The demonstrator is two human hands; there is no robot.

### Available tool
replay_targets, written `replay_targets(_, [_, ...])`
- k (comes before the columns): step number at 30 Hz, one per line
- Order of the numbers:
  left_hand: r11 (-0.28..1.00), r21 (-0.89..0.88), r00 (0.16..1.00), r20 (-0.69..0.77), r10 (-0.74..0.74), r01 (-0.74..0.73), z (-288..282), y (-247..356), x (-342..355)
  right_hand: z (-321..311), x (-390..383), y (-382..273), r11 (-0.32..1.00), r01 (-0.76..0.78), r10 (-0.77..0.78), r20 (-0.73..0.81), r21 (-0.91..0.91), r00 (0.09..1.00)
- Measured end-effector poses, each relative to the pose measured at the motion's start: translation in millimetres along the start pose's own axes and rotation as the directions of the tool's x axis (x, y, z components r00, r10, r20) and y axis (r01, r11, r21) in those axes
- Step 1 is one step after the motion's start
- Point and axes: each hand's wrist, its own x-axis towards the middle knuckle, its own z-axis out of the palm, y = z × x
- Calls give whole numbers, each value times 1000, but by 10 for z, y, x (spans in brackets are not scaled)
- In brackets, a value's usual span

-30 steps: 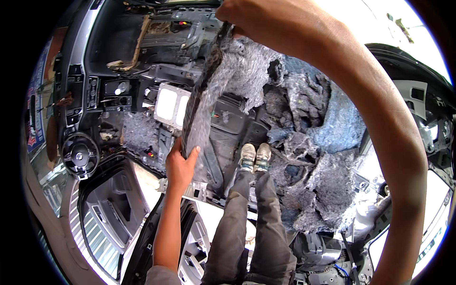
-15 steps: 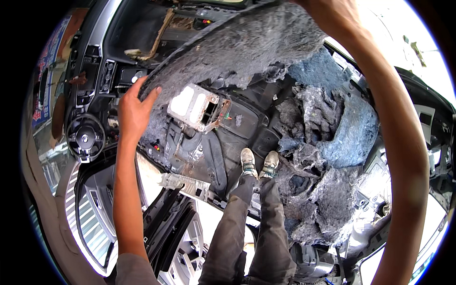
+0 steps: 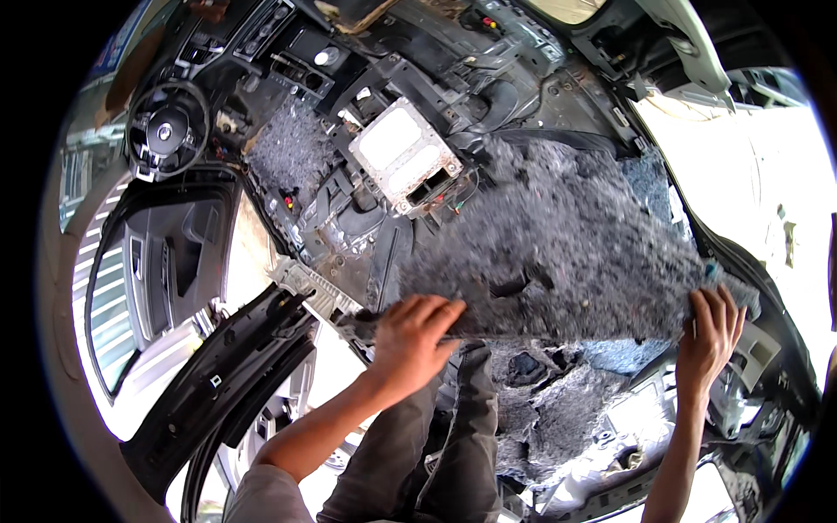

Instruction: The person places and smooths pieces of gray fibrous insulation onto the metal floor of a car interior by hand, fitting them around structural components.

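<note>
A large piece of car carpet (image 3: 567,240), its shaggy grey felt side up, stretches between my two hands across the rear of the stripped car cabin. My left hand (image 3: 414,338) is closed on its near left corner, in front of my legs. At the near right corner, my right hand (image 3: 713,336) has its fingers bent over the edge. The sheet is slightly blurred and has a torn slot near the near edge. Under it lies a heap of grey and blue felt insulation (image 3: 567,405), partly covered. My shoes are hidden beneath the carpet.
A white metal box (image 3: 405,152) with rusty edges stands on the floor, with loose wires by it. The steering wheel (image 3: 166,131) and centre console (image 3: 305,61) are at the far left. An open door (image 3: 174,261) is on the left; another patch of felt (image 3: 292,148) lies in the front footwell.
Both hands have brought the carpet from the far front of the cabin back toward me and to the right. The white box and front floor are now uncovered; the felt heap is partly covered.
</note>
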Motion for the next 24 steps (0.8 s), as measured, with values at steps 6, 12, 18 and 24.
replay_targets(6, [982, -122, 984, 115, -133, 146, 628, -90, -454, 220, -97, -169, 999, 37, -38, 175, 9, 984])
replay_targets(12, [966, -152, 971, 150, -187, 210, 663, -100, -758, 162, -82, -287, 989, 143, -131, 212, -42, 968])
replay_targets(18, [930, -171, 943, 124, -308, 326, 268, -126, -1334, -382, -106, -766, 978, 209, -203, 219, -2, 954])
replay_targets(24, [881, -167, 896, 120, -428, 443, -330, 107, -1812, -796, -226, -1034, 966, 249, -260, 285, 74, 923])
